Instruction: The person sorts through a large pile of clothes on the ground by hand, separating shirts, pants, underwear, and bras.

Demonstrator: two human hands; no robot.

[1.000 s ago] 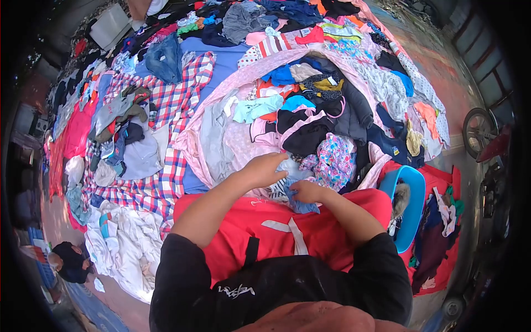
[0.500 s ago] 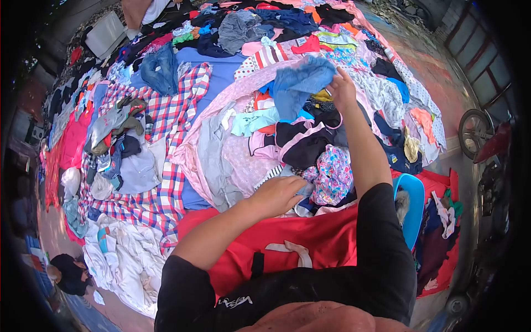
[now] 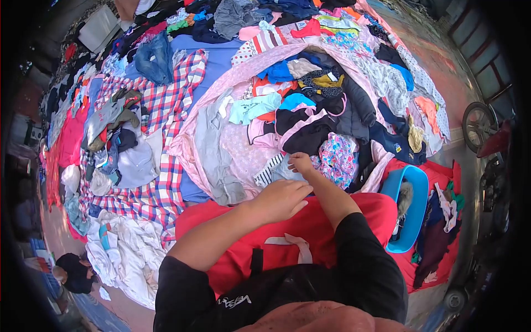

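My right hand (image 3: 301,164) is over the near part of a clothes heap, its fingers curled at the edge of a light grey garment (image 3: 284,172). Closer to my body, my left hand (image 3: 281,200) hovers above my red-clad lap with fingers loosely extended and nothing in them. A black-and-white striped cloth (image 3: 269,169) lies left of the grey garment. To the right sits a bunched floral garment (image 3: 337,159), with a black garment with pink trim (image 3: 307,137) behind it. The heap rests on a pink patterned sheet (image 3: 191,130).
A blue plastic basket (image 3: 394,221) stands at my right knee. On the left, a checked blanket (image 3: 171,124) carries folded and loose clothes, with a white fabric pile (image 3: 130,265) nearer. Jeans (image 3: 154,61) lie farther back. A person (image 3: 76,272) is at lower left; a wheel (image 3: 479,126) stands right.
The blue denim garment has left my right hand, which has come back from the far side to the near heap. My left hand has shifted slightly toward my lap.
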